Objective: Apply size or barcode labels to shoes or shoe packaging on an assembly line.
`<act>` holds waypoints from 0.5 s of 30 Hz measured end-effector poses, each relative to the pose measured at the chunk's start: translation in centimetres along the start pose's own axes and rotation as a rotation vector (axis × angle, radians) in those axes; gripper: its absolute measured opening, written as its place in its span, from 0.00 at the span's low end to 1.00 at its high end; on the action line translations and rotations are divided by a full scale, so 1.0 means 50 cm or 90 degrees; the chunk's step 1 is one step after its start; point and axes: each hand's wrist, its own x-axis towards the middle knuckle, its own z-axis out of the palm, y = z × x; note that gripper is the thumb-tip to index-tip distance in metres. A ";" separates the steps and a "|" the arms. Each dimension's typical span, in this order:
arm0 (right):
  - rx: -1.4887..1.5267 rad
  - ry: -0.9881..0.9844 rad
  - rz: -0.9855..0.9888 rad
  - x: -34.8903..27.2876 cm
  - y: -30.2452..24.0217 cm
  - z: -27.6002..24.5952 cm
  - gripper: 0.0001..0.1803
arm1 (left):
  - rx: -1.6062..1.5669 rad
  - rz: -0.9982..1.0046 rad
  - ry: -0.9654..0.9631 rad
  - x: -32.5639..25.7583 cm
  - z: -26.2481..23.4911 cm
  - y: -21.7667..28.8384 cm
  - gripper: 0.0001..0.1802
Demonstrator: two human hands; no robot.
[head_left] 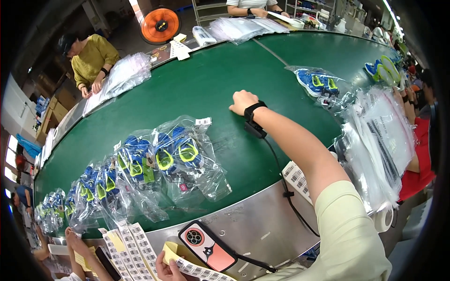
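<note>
My left hand (169,270), low in the picture, grips a yellow-backed strip of barcode labels (199,270) that curls over to the right. My right arm reaches out over the green conveyor belt (220,79). At its end my right hand (244,101), with a black wrist strap, is closed and nothing shows in it. Left of it lies a clear bag with a pair of blue children's shoes (177,154) with lime linings. Further right is another bagged pair of blue shoes (316,83). Both bagged pairs are apart from my right hand.
More bagged shoes (136,157) line the belt leftward. A phone (208,246) and label sheets (131,248) lie along the metal edge. Clear bags (375,145) pile up at right. Co-workers stand around, one in a mustard top (93,58). An orange fan (160,25) stands behind.
</note>
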 end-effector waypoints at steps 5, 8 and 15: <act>-0.289 0.154 0.206 0.040 0.253 -0.103 0.11 | -0.026 0.014 -0.020 -0.007 -0.006 -0.008 0.19; -0.321 0.117 0.323 0.015 0.364 -0.150 0.14 | -0.022 0.027 -0.017 -0.006 -0.008 -0.026 0.20; -0.331 0.302 0.156 -0.050 0.513 -0.056 0.08 | -0.040 0.048 -0.040 -0.010 0.034 -0.019 0.19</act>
